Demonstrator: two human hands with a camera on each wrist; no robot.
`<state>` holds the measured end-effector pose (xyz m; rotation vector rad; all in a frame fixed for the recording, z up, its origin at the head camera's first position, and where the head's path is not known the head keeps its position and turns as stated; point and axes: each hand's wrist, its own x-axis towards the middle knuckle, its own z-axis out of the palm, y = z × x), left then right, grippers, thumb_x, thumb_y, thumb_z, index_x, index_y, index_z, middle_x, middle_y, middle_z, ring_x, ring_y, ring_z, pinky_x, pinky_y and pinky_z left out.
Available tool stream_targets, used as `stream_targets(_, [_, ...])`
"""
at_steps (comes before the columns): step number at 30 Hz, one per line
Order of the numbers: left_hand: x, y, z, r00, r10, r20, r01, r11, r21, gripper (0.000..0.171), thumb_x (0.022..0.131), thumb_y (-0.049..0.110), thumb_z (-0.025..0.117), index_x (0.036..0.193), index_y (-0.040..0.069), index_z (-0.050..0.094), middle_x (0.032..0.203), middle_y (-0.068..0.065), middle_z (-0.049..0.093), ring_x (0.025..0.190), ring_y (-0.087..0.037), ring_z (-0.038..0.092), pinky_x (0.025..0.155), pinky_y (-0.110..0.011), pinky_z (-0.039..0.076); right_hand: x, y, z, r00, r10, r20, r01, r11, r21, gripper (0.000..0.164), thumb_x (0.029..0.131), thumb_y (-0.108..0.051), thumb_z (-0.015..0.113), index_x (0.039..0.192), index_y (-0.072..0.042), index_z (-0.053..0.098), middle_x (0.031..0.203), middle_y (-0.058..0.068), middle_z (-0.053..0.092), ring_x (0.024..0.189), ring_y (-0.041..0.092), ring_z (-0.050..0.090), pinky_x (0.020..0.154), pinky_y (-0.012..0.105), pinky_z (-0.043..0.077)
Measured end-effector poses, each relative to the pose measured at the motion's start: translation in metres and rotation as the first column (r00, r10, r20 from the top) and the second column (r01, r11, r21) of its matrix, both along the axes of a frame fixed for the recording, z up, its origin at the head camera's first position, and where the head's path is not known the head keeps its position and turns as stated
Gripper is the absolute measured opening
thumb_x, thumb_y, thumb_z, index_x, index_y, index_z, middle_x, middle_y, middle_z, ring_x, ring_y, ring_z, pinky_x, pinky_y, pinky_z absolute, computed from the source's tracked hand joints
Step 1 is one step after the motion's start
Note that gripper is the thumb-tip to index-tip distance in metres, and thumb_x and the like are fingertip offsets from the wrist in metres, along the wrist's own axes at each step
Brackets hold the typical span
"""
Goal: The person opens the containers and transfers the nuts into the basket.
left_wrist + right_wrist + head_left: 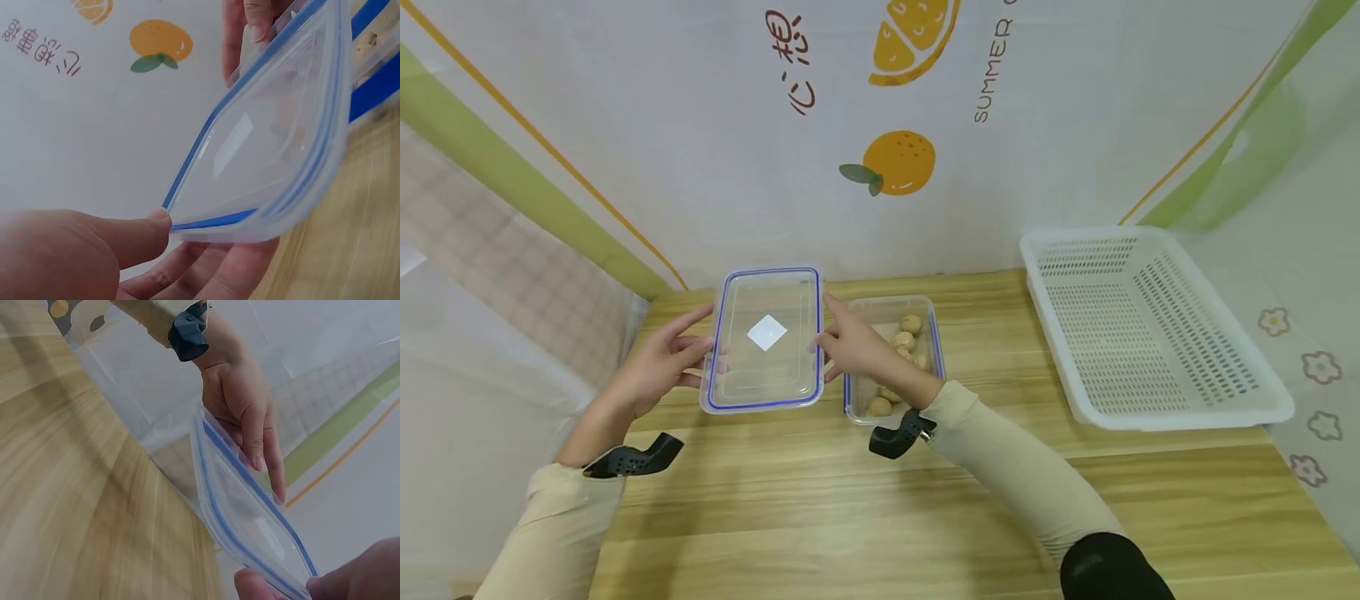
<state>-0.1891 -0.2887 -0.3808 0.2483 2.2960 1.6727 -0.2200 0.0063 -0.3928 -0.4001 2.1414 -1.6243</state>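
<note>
Both hands hold a clear plastic lid (765,371) with a blue sealing ring and a white diamond-shaped label, lifted above the table. My left hand (658,364) grips its left edge, thumb on one face and fingers beneath, as the left wrist view shows. At the opposite edge my right hand (856,337) pinches the lid between thumb and fingers. Beneath the right wrist stands a clear plastic container (931,310) with blue along its sides. Several round tan pieces (904,340) lie inside it; the right hand and forearm hide part of them.
A white perforated plastic basket (1157,333) stands on the right side of the wood-grain table (820,508). Behind the table hangs a white cloth (737,167) printed with oranges and writing.
</note>
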Motion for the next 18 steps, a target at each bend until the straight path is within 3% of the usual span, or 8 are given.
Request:
stream_targets(12, [0.002,-0.035,-0.015,0.997,0.011,0.07,-0.006,0.997,-0.077,0.065,0.11,0.01,0.045,0.161,0.0,0.007,0.107,0.011,0.07,0.086,-0.013,0.072,0.07,-0.037,0.067,0.006,-0.046,-0.015,0.998,-0.047,0.029,0.044,0.995,0.092,0.072,0.105,0.0,0.05,0.164,-0.009,0.01,0.099,0.014,0.069,0.07,0.027,0.068,0.066,0.048,0.066])
stream_targets(18, [-0.002,-0.04,-0.028,0.994,0.001,0.113,0.013,0.993,-0.116,0.064,0.109,0.001,0.042,0.16,-0.004,0.004,0.115,-0.019,0.07,0.085,-0.014,0.073,0.072,-0.04,0.067,0.005,-0.062,-0.029,0.993,-0.098,0.071,0.088,0.986,0.14,0.076,0.104,0.001,0.053,0.165,-0.015,0.012,0.092,0.009,0.068,0.057,0.018,0.059,0.062,0.044,0.066])
